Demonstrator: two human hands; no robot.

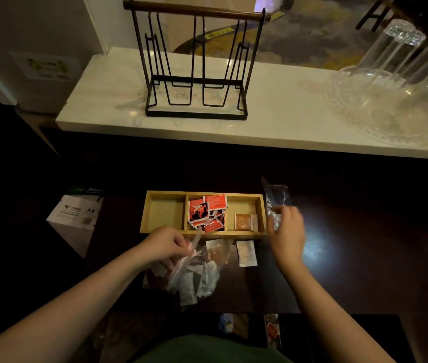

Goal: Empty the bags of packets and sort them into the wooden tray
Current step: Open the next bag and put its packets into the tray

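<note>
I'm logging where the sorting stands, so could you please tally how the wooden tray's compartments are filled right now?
Wooden tray compartments, by content:
Red packets: 1 compartment, the middle
Single brown packet: 1 compartment, the right
No packets: 1 compartment, the left
Total: 3 compartments

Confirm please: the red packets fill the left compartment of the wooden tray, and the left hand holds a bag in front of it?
Not quite. The head view shows the red packets in the middle compartment of the wooden tray; the left one is bare. The left hand does grip a bag in front of it.
</note>
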